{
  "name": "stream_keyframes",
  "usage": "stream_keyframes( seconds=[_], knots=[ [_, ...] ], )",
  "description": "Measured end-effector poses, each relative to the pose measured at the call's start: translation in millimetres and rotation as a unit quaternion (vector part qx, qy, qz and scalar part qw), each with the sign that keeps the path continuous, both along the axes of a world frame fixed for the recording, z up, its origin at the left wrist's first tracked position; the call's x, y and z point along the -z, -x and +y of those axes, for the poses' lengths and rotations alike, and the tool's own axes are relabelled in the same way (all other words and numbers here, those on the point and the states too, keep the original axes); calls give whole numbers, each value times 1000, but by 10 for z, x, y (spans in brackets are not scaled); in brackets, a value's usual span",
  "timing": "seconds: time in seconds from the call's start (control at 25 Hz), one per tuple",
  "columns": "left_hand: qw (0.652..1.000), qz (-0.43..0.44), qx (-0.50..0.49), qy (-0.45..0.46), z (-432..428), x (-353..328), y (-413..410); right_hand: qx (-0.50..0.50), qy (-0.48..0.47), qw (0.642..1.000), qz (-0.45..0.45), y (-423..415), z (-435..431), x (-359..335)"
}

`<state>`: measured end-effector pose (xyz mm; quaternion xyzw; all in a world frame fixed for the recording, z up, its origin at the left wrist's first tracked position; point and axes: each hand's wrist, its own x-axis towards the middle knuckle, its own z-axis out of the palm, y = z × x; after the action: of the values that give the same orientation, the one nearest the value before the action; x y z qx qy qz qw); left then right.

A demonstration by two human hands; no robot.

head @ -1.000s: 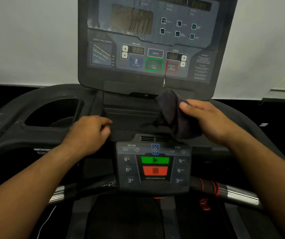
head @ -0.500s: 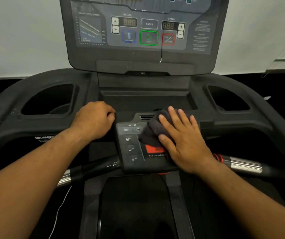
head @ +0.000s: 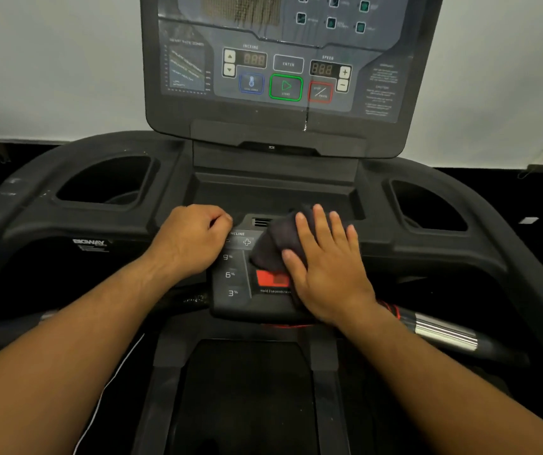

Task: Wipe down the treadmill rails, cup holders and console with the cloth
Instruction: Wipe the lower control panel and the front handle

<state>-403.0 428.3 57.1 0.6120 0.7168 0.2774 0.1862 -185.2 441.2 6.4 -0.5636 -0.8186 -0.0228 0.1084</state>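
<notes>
Dark, bunched cloth pressed flat under right hand on lower keypad; left hand, at 9 o'clock, seemingly fisted empty.

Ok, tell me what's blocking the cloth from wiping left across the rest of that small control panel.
The left hand, curled shut, rests at the small control panel's upper-left corner. The right hand presses the cloth right of it; the panel between them looks clear.

Setting was an indoor exercise space, gym or home not determinable. Evidence: a treadmill filled the view, with an upright console carrying incline, speed and start buttons, cup holders at both ends, a metal handrail, and a plain white wall behind.
</notes>
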Motion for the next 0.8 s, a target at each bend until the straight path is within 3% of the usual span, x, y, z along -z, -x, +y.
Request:
stream_keyframes(
  seconds=[0.08,0.2,0.36,0.56,0.8],
  knots=[
    [1000,20,-4,-14,-71,20,-81,19,-18,1000,1,72,-3,-2],
    [997,73,17,5,-128,16,-132,-43,-24,999,0,-45,-374,182],
    [977,155,96,107,-179,-146,-87,-114,-27,993,-30,-227,-539,334],
    [947,167,162,222,-164,-243,-17,-56,-19,998,-34,-12,111,-37],
    [932,265,185,165,-167,-84,-1,-41,-52,998,-13,5,-415,238]
  ],
)
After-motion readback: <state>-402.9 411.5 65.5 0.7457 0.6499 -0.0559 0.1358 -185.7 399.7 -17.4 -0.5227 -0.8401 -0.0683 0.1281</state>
